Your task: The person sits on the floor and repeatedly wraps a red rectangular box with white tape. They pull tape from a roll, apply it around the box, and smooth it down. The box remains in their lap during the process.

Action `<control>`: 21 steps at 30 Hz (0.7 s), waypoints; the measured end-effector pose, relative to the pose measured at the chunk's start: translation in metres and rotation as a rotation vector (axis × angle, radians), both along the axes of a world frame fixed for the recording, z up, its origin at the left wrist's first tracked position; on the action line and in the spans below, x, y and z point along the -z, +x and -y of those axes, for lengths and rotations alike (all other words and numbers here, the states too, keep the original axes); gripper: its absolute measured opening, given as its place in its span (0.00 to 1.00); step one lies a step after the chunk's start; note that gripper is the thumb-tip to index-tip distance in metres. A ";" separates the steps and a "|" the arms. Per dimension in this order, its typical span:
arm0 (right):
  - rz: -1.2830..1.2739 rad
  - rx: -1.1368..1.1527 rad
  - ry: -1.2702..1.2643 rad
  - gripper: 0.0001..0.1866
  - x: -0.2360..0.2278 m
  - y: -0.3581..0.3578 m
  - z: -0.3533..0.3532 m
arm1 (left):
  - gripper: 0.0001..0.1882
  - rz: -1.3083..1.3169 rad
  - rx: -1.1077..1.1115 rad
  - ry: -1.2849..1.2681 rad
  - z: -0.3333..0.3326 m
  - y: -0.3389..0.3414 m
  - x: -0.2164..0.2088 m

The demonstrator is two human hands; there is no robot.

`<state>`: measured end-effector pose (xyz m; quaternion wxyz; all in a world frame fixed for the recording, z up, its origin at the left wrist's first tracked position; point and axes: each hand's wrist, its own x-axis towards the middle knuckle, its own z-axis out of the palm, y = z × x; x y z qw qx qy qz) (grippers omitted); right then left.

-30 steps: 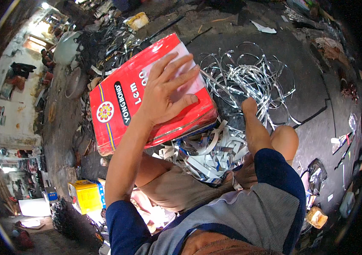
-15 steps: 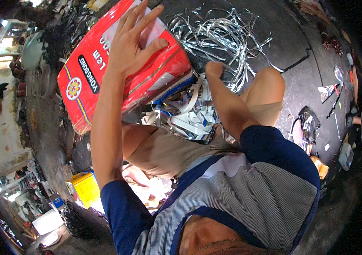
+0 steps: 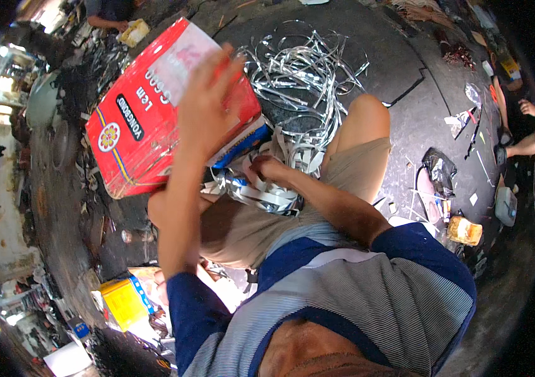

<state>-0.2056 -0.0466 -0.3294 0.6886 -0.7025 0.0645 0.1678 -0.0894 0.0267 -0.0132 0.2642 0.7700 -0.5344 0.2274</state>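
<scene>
A large red rectangular tin (image 3: pixel 154 157), with a flower emblem and a blue-and-yellow stripe, lies tilted in front of me at the left. My left hand (image 3: pixel 208 103) is over its upper right part, fingers apart and smeared by motion; whether it touches the tin I cannot tell. My right hand (image 3: pixel 269 168) is closed among shiny strips beside the tin's lower right edge, apparently pinching a silver strip; its fingertips are partly hidden. Curled silver strips (image 3: pixel 274 198) lie in a heap between my legs. Beyond my right knee spreads a larger tangle of long silver strips (image 3: pixel 299 72).
A yellow box (image 3: pixel 124 303) stands at my lower left. On the dark floor at right are a black plastic bag (image 3: pixel 438 171), an amber-coloured container (image 3: pixel 465 231) and a whitish container (image 3: pixel 506 206). Other people's arms show at the far left and the right edge.
My right hand has come back left and nearer, from beside the tangle to the tin's edge. My left hand has slid nearer over the tin. The view has shifted slightly.
</scene>
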 end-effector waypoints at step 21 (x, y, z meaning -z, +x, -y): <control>0.565 -0.428 -0.330 0.12 -0.367 0.087 0.115 | 0.04 -0.858 -0.348 -0.200 -0.242 -0.009 -0.085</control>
